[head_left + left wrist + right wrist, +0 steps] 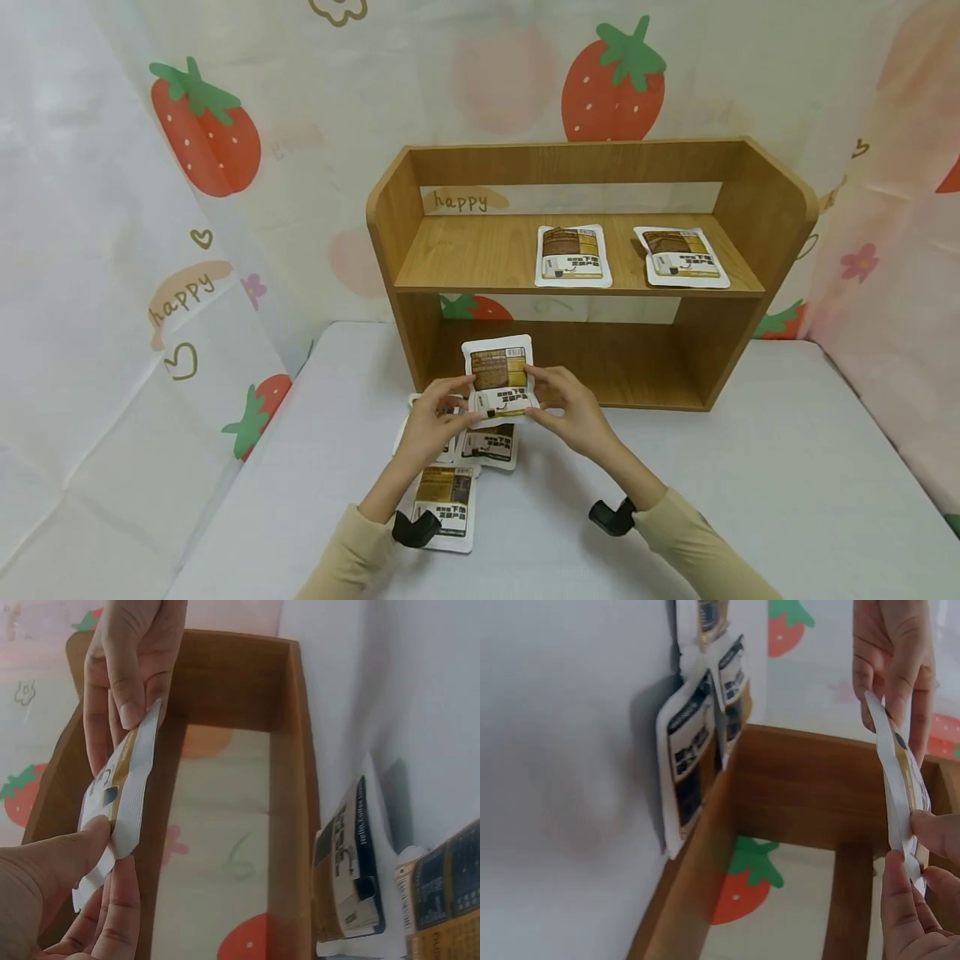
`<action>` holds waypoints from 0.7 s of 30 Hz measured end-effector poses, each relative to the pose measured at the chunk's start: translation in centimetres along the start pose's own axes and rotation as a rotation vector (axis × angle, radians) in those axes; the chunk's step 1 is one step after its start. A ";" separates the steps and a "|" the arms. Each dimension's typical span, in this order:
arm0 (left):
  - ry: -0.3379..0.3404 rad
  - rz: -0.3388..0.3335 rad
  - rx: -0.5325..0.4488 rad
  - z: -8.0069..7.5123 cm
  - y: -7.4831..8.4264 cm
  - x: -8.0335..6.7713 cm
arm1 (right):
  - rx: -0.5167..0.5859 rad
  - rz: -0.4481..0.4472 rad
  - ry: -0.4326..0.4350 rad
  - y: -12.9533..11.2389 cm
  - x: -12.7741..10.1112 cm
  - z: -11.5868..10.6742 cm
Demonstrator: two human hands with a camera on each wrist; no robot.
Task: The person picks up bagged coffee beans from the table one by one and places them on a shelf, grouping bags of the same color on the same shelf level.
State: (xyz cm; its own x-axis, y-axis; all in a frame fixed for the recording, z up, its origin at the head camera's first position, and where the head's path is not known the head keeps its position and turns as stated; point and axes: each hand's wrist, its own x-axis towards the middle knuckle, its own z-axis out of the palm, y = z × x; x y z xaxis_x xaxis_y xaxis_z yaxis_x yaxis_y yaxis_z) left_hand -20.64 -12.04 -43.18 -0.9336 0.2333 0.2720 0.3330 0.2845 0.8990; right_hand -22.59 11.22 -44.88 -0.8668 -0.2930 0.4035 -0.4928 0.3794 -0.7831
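White-edged and brown-printed, the sachet (500,377) is held upright between both hands, just above the desk (750,467) and in front of the wooden shelf's (577,275) lower opening. The left hand (433,421) pinches its left edge with thumb and curled fingers (112,907); the right hand (570,408) pinches the right edge the same way. Two more sachets (573,255) lie flat on the right half of the upper board, and a few others (450,492) sit in a loose cluster on the desk under the left wrist. As I judge it, the grip is only at the thin edges, so the limp sachet could fold or slip out, or catch the board's front lip.
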 end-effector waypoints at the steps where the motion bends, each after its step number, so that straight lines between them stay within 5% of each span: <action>1: 0.004 0.002 0.007 -0.1 0.1 0.0 | -0.006 -0.007 0.001 -0.2 0.1 0.0; 12: 0.080 0.123 0.013 -1.0 1.5 0.5 | -0.054 -0.089 0.030 -1.7 1.5 -0.3; 21: 0.098 0.147 -0.005 -2.0 2.4 1.2 | -0.061 -0.139 0.041 -3.1 2.7 -0.4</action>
State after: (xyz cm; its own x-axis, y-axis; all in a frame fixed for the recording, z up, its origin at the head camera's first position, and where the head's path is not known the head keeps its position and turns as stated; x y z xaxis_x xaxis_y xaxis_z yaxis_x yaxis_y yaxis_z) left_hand -21.24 -12.90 -40.03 -0.8836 0.1801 0.4323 0.4661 0.2493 0.8489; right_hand -23.39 9.60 -41.16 -0.7919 -0.3102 0.5260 -0.6106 0.3906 -0.6889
